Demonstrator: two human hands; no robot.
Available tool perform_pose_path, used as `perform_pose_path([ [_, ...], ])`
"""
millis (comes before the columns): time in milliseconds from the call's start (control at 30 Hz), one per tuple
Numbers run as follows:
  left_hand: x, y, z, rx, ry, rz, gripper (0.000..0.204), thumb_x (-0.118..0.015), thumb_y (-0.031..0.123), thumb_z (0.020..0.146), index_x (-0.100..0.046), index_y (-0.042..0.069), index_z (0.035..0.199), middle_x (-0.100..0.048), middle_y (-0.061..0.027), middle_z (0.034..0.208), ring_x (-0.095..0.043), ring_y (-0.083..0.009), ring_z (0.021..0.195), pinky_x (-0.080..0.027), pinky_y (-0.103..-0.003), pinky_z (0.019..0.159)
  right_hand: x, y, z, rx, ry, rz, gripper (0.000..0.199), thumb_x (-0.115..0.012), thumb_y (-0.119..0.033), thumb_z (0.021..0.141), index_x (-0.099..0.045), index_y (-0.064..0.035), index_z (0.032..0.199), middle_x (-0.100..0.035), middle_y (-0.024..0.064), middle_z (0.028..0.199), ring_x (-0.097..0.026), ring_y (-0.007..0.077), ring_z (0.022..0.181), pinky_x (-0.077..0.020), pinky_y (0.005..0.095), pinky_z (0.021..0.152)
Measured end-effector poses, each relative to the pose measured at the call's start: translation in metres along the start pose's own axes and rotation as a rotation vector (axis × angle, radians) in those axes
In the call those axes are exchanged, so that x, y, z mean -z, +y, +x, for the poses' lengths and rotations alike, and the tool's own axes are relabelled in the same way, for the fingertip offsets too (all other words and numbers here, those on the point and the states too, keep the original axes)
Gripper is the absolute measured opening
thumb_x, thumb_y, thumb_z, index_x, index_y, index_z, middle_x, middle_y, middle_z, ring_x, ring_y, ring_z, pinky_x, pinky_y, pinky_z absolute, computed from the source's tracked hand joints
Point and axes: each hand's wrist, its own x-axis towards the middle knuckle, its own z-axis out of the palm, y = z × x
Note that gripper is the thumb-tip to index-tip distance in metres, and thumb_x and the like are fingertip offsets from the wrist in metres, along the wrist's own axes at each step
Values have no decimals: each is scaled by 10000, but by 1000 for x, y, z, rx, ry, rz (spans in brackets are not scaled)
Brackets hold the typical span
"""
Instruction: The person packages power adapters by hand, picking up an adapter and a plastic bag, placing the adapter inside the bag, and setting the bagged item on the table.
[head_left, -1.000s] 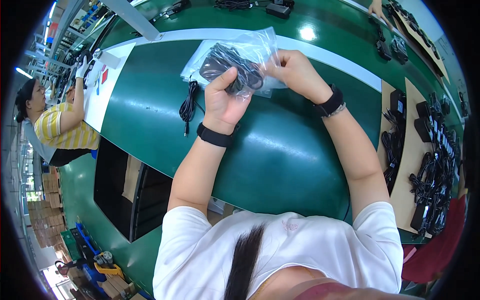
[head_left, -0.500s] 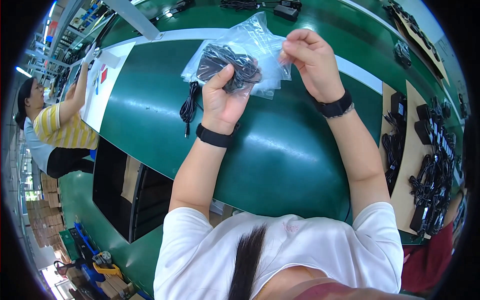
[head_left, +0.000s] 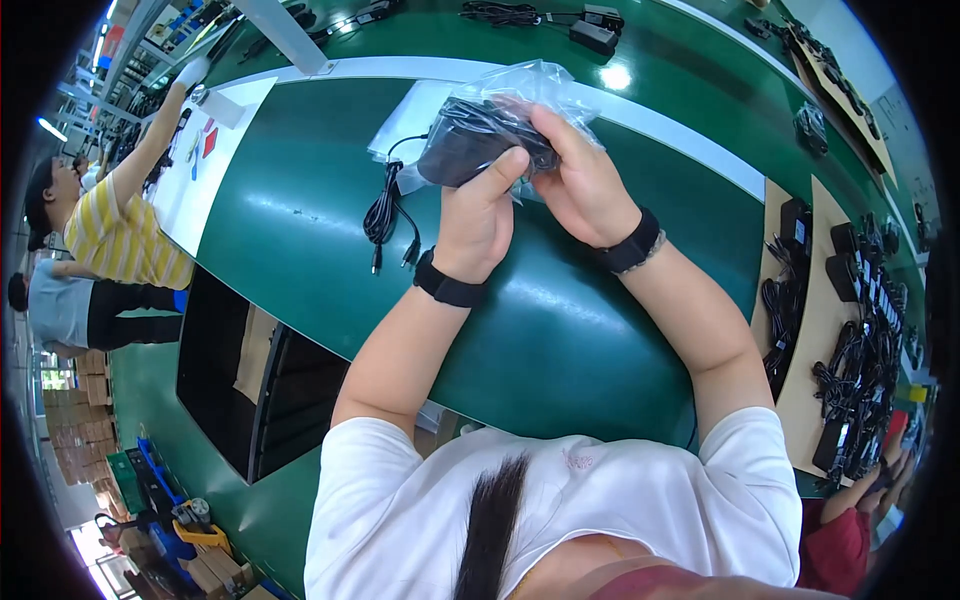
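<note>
Both hands hold a clear plastic bag (head_left: 520, 85) with a black power adapter (head_left: 470, 145) and its coiled cord inside, raised over the green table (head_left: 300, 230). My left hand (head_left: 478, 215) grips the bag from below, thumb pressed on the adapter. My right hand (head_left: 580, 180) clasps the bag's right side. Each wrist wears a black band. A loose black cable (head_left: 385, 215) lies on the table just left of my left hand.
A brown tray (head_left: 810, 330) at the right holds several black adapters and cords. More adapters (head_left: 595, 35) lie at the table's far edge. A person in a yellow striped top (head_left: 115, 230) works at the left over a white sheet (head_left: 215, 160).
The bag has come closer and is now bunched around the adapter. My right hand moved from the bag's upper right corner to clasp its side next to my left hand.
</note>
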Motion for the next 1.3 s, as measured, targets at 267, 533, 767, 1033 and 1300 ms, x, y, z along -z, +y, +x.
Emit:
perform_pose_path([
  [267,2,-5,9,61,71,134,594,-678,87,765,-367,45,1270,-427,-108,1227,-439,-193,1115,-366,-324,942,4,-30,-6,285,198,-561,222,-514,-154,895,-629,26,958,-625,51,918,-563,122,824,-436,241,763],
  [533,11,20,14,162,6,445,230,-647,186,819,-626,-4,947,-603,-32,875,-537,-82,814,-433,-230,746,14,-21,-12,446,19,-1234,237,-556,-218,885,-633,6,883,-623,58,765,-570,117,687,-448,245,610],
  [767,13,14,9,-519,87,1074,238,-612,197,845,-639,-31,783,-609,-28,774,-519,-92,789,-419,-249,660,13,-21,0,-232,207,-321,409,-479,-366,910,-552,-35,1138,-601,70,1034,-586,171,902,-503,321,702],
  [1033,12,10,10,-66,85,341,184,-621,145,826,-645,-36,800,-519,-108,1106,-487,-155,1005,-396,-258,826,22,-17,-1,-170,234,-281,255,-518,-239,897,-597,-8,972,-622,52,926,-590,141,844,-470,278,741],
  [1300,14,15,11,-23,143,557,228,-571,224,882,-607,5,831,-549,27,693,-469,-43,637,-380,-182,569,18,-13,-9,104,-14,-833,374,-507,-350,905,-626,2,952,-611,27,857,-527,79,782,-420,226,715],
])
